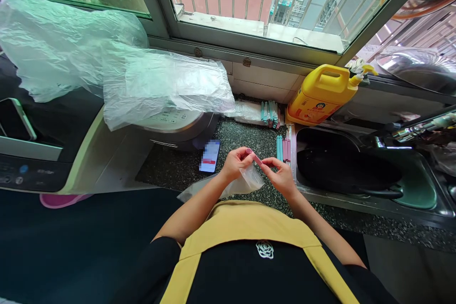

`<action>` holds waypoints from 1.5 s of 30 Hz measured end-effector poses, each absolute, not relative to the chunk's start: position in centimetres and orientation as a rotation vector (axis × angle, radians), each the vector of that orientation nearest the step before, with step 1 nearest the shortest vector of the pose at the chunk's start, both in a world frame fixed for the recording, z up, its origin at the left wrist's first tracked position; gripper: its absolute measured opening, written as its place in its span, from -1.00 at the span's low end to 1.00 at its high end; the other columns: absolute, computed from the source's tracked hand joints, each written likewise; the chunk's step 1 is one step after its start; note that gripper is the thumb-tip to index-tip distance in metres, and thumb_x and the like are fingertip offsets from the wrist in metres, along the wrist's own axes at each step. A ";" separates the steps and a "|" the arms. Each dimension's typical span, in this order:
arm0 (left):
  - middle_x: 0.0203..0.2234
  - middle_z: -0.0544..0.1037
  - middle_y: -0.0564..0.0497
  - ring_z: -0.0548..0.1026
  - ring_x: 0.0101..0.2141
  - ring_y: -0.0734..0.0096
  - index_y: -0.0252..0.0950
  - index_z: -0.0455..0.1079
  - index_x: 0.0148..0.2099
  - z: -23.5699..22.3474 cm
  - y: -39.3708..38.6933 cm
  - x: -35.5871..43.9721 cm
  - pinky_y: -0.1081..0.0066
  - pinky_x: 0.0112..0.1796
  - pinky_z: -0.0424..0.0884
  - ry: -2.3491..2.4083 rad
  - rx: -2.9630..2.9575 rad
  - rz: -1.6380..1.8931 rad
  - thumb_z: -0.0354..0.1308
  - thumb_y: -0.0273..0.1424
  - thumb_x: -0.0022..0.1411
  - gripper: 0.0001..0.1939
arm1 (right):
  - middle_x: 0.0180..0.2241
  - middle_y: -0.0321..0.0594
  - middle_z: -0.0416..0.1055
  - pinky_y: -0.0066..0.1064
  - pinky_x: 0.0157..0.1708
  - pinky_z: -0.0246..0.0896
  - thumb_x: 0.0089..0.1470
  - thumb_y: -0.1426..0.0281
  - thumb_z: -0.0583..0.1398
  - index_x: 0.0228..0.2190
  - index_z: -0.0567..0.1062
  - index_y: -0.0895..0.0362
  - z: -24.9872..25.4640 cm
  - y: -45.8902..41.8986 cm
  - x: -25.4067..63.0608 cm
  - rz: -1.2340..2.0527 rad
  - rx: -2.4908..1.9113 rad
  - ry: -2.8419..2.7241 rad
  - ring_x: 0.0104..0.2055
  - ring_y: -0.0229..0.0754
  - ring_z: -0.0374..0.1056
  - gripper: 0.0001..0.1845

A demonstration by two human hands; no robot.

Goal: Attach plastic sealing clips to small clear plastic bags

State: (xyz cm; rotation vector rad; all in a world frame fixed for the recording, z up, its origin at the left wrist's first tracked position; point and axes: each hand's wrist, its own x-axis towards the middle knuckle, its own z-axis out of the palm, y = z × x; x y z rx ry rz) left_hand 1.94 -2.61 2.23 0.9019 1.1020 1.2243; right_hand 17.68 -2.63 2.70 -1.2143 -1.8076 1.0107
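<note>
Both my hands meet over the speckled countertop [171,168]. My left hand [235,163] pinches one end of a small pink clip stick [255,157] together with the top of a clear plastic bag [245,183]. My right hand [281,175] is closed on the stick's other end. The bag hangs down between my hands toward the counter. Teal and pink clip sticks [283,148] lie on the counter just beyond my right hand.
A phone [210,156] lies left of my hands. A rice cooker [178,126] under plastic bags [117,64] stands behind it. More teal sticks [269,113] and a yellow jug [322,92] sit by the window. A sink [420,194] with a dark pan [345,168] is to the right.
</note>
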 end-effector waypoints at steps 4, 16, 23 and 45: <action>-0.72 0.19 0.16 0.09 -0.66 0.69 -0.36 0.26 -0.54 2.1 -2.7 2.0 0.56 -0.63 0.00 1.096 0.910 1.223 0.22 -0.08 -0.12 -0.59 | -0.50 -0.24 0.45 -0.41 -0.43 0.29 0.01 0.21 0.17 -0.45 0.48 0.14 2.6 -2.6 17.7 1.013 -1.214 -1.808 -0.46 -0.26 0.33 -0.76; -0.68 0.20 0.14 0.09 -0.63 0.67 -0.38 0.31 -0.51 1.0 -2.5 1.6 0.55 -0.60 0.02 1.044 1.018 1.220 0.16 -0.05 -0.02 -0.57 | -0.51 -0.25 0.44 -0.42 -0.45 0.27 0.02 0.22 0.16 -0.47 0.46 0.14 2.5 -2.5 17.7 0.986 -1.218 -1.821 -0.48 -0.26 0.32 -0.76; -0.68 0.20 0.13 0.09 -0.63 0.66 -0.38 0.35 -0.51 1.0 -2.4 1.4 0.53 -0.59 0.01 1.037 1.055 1.214 0.15 -0.07 0.00 -0.58 | -0.52 -0.26 0.43 -0.42 -0.44 0.26 0.02 0.25 0.16 -0.48 0.46 0.14 2.6 -2.5 17.7 0.979 -1.234 -1.833 -0.48 -0.26 0.31 -0.78; -0.69 0.20 0.13 0.09 -0.63 0.65 -0.38 0.35 -0.50 0.6 -2.1 1.4 0.52 -0.59 0.02 1.026 1.073 1.221 0.13 -0.12 0.05 -0.62 | -0.54 -0.28 0.40 -0.46 -0.47 0.20 0.00 0.23 0.16 -0.49 0.46 0.14 2.5 -2.3 17.5 1.032 -1.283 -1.812 -0.50 -0.29 0.26 -0.76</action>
